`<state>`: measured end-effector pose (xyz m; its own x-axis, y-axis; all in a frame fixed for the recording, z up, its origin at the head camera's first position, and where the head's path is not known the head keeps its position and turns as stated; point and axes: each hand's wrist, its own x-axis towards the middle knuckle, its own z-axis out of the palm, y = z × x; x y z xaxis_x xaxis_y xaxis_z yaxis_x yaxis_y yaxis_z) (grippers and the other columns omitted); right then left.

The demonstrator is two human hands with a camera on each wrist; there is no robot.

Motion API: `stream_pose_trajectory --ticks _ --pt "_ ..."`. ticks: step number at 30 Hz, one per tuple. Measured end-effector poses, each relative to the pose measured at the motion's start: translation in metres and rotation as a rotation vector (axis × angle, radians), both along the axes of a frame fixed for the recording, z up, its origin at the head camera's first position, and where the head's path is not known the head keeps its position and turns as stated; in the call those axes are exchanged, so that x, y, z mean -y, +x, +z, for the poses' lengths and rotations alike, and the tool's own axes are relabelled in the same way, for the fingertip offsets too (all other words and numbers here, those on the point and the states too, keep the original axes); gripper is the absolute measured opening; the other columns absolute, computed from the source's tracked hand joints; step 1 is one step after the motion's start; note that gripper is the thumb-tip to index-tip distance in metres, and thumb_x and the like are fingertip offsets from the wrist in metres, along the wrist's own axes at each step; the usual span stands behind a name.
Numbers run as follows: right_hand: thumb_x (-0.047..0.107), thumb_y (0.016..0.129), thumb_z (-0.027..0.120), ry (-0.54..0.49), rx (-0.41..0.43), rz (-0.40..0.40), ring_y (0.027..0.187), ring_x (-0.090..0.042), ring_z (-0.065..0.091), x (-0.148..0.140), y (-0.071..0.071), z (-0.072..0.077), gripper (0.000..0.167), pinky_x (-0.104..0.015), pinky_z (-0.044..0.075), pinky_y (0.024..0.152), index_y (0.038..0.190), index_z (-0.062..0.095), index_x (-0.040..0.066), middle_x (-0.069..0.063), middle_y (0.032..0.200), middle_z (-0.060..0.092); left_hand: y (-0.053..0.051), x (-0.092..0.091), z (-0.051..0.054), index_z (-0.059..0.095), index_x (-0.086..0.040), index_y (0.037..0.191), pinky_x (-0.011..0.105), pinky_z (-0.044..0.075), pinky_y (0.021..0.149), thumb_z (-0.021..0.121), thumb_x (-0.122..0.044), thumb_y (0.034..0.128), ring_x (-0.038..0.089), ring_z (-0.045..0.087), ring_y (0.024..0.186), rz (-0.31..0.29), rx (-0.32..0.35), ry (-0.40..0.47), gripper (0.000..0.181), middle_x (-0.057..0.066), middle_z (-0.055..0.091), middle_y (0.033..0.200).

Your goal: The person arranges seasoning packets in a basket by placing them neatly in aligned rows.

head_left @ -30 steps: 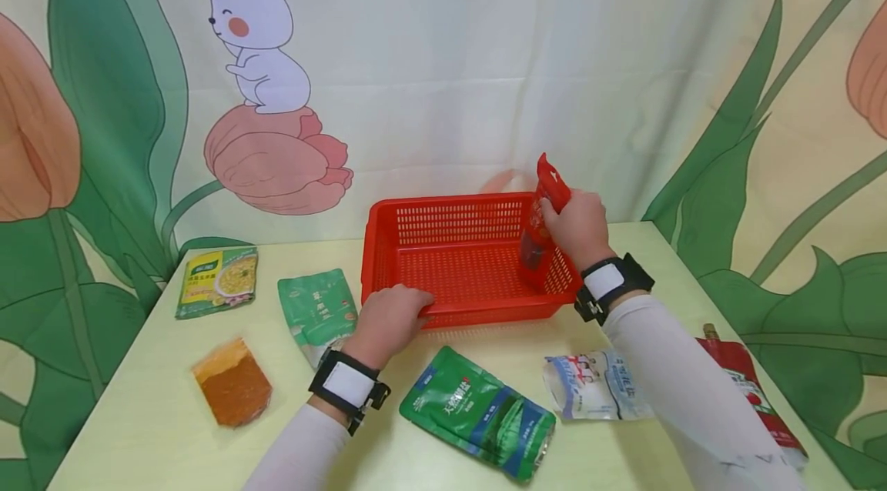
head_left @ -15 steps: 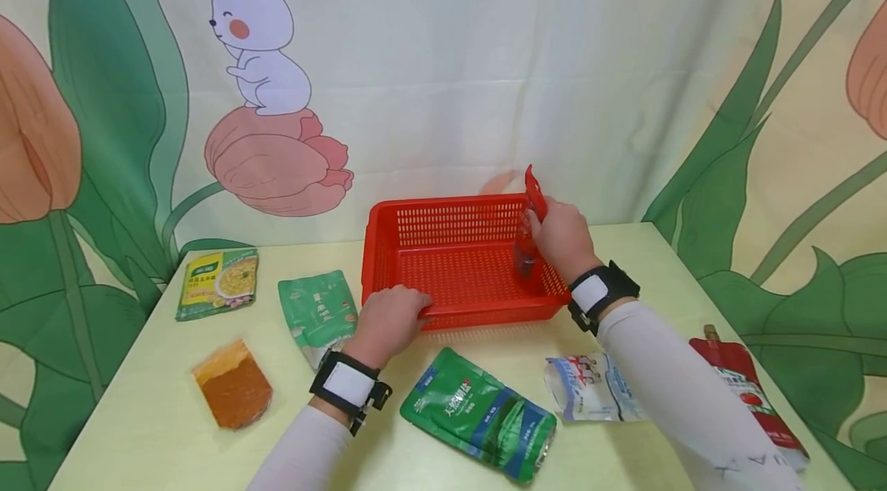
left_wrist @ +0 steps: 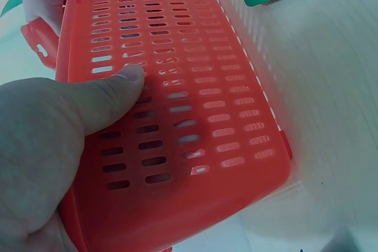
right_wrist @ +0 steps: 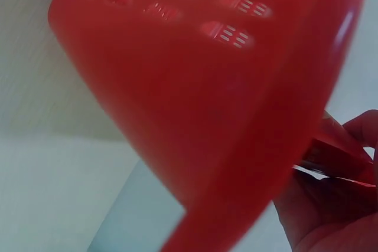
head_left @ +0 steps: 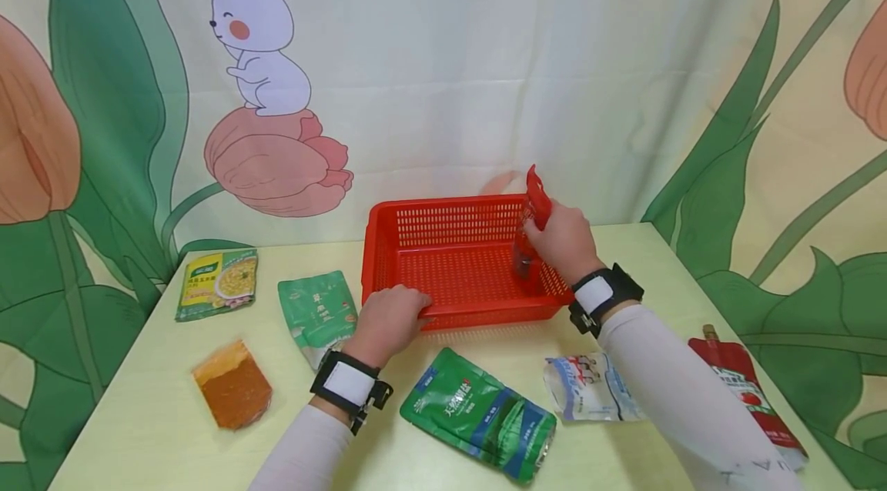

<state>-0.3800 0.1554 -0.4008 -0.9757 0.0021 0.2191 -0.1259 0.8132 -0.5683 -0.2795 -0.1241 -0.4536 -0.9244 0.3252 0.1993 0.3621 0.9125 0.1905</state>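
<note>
A red plastic basket (head_left: 450, 312) stands at the back of the table. My left hand (head_left: 391, 322) grips its front rim near the left corner; in the left wrist view the thumb (left_wrist: 115, 95) presses on the perforated outer wall. Over the basket's right end, my right hand (head_left: 564, 241) holds a red packet (head_left: 535, 198) upright, its lower part inside the basket and its top sticking up above the rim. In the right wrist view the basket's corner (right_wrist: 177, 87) covers much of the scene, and only part of the right hand (right_wrist: 331, 216) shows.
In front lie a green pouch (head_left: 478, 414), a white-blue pouch (head_left: 592, 387) and a red spouted pouch (head_left: 744, 391), partly behind the right sleeve. At left are another green pouch (head_left: 319, 314), a yellow-green packet (head_left: 218, 283) and a brown-filled clear packet (head_left: 234, 385). A printed curtain (head_left: 443, 91) hangs behind.
My right hand has shifted a little left and down with the red packet, which sits slightly lower in the basket. The left hand keeps its place on the rim.
</note>
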Motion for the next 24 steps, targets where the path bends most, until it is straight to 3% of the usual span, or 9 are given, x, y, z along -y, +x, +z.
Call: stream_pose_trajectory --ticks 7,15,19,24 --pt "0.038 0.095 0.070 -0.017 0.013 0.013 0.079 -0.030 0.069 -0.006 0.006 0.001 0.046 -0.045 0.063 0.078 0.123 0.058 0.003 -0.017 0.099 0.073 0.000 0.000 0.000 0.081 -0.015 0.098 0.029 0.050 0.064 0.084 -0.024 0.0857 0.015 0.057 0.064 0.002 0.008 0.002 0.016 0.000 0.071 0.075" --pt "0.047 0.090 0.075 -0.064 0.027 0.060 0.102 -0.032 0.068 -0.024 0.026 0.006 0.067 -0.049 0.062 0.084 0.142 0.056 0.008 -0.015 0.124 0.070 0.000 -0.001 0.000 0.081 -0.015 0.101 0.030 0.054 0.066 0.084 -0.024 0.0852 0.015 0.059 0.066 -0.002 0.004 0.004 0.019 0.000 0.073 0.079" --pt "0.044 0.093 0.073 -0.088 0.026 0.090 0.110 -0.035 0.066 -0.036 0.045 0.006 0.061 -0.050 0.062 0.085 0.140 0.058 0.008 -0.017 0.128 0.068 0.000 -0.001 0.001 0.081 -0.015 0.102 0.030 0.055 0.067 0.084 -0.024 0.0852 0.015 0.059 0.066 -0.007 0.003 0.009 0.020 0.001 0.074 0.079" --pt "0.038 0.096 0.072 -0.114 -0.012 0.105 0.108 -0.036 0.064 -0.042 0.076 -0.001 0.043 -0.043 0.063 0.077 0.127 0.068 0.008 -0.016 0.122 0.071 0.000 -0.001 0.001 0.081 -0.015 0.102 0.030 0.054 0.066 0.084 -0.024 0.0852 0.015 0.059 0.066 -0.002 0.006 0.000 0.019 0.001 0.073 0.079"
